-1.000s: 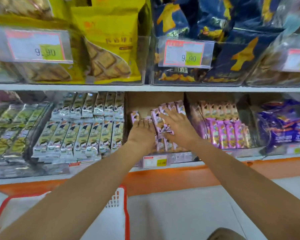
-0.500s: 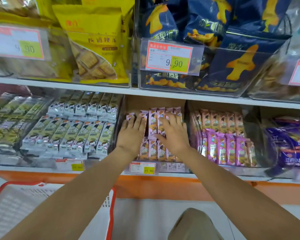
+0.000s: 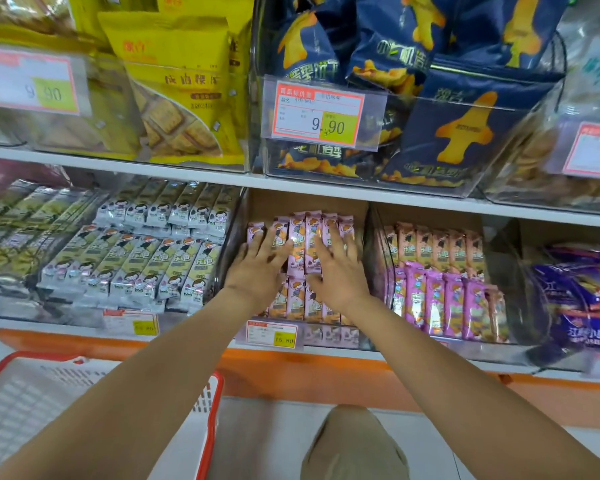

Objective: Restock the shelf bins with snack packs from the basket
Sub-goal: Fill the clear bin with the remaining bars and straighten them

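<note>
Pink snack packs [image 3: 305,244] stand in rows inside a clear shelf bin [image 3: 234,233] on the lower shelf, at the middle of the view. My left hand [image 3: 257,268] lies flat on the packs at the bin's left side, fingers straight and spread. My right hand [image 3: 340,268] presses flat on the packs at the right side, fingers straight too. Neither hand grips a pack. The white basket with a red rim [image 3: 212,403] sits at the lower left, below my left arm; its inside is mostly hidden by that arm.
Neighbouring bins hold white-and-yellow packs [image 3: 146,258] on the left and orange and purple packs [image 3: 440,282] on the right. The upper shelf carries yellow bags [image 3: 177,88] and dark blue bags [image 3: 458,123]. A price tag [image 3: 271,334] hangs below the bin. My knee [image 3: 350,441] shows at the bottom.
Both hands have gone from gathering the packs to lying flat on them with spread fingers. The view has shifted right and down, and the pack rows stand straighter.
</note>
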Demonstrator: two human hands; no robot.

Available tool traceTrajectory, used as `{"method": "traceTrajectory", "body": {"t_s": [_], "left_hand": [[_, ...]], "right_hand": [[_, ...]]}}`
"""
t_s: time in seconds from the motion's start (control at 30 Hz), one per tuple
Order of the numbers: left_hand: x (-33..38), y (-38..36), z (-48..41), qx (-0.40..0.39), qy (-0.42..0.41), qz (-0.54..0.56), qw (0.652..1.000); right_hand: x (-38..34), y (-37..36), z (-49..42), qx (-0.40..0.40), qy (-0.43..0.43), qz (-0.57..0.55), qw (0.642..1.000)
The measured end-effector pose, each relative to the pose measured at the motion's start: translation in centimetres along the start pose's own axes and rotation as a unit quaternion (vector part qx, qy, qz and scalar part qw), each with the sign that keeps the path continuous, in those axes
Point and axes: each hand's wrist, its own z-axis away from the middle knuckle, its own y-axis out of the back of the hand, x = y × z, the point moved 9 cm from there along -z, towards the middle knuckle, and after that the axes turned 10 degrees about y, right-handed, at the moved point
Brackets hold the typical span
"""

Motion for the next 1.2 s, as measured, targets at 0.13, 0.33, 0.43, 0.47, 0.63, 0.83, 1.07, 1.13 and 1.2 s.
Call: {"method": "traceTrajectory", "body": {"t_s": [0.13,0.33,0.43,0.47,0.63,0.83,1.07,1.13,1.2], "left_hand": [[0.0,0.1,0.3,0.003,0.001,0.0,1.0],[0.2,1.6,2.4,0.02,0.067,0.02,0.997],[0.0,2.6,3.7,0.042,0.06,0.046,0.996],[0.0,3.1,4.2,0.06,0.043,0.043,0.996],[-0.8,5.4,7.2,0.186,-0.034,-0.033,0.981],[-5.5,4.4,8.8,0.16,0.103,-0.116,0.975],[-6.6,3.4,9.0,0.173,0.12,-0.034,0.977],[-6.5,3.3,9.0,0.175,0.116,-0.024,0.977],[-6.5,3.4,9.1,0.184,0.108,-0.017,0.977]], "right_hand": [[0.3,0.1,0.3,0.002,0.0,-0.001,1.0],[-0.6,1.4,0.6,0.034,0.06,0.021,0.997],[-2.5,1.5,0.2,0.051,0.148,0.028,0.987],[-3.1,1.6,0.0,0.057,0.169,0.022,0.984],[-5.9,1.2,-1.5,0.052,0.246,0.013,0.968],[-7.4,-1.2,-3.0,0.029,0.262,0.039,0.964],[-7.7,-1.1,-4.3,0.09,0.224,0.071,0.968],[-7.9,-1.0,-4.4,0.106,0.216,0.064,0.969],[-8.2,-1.2,-4.3,0.111,0.222,0.057,0.967]]}}
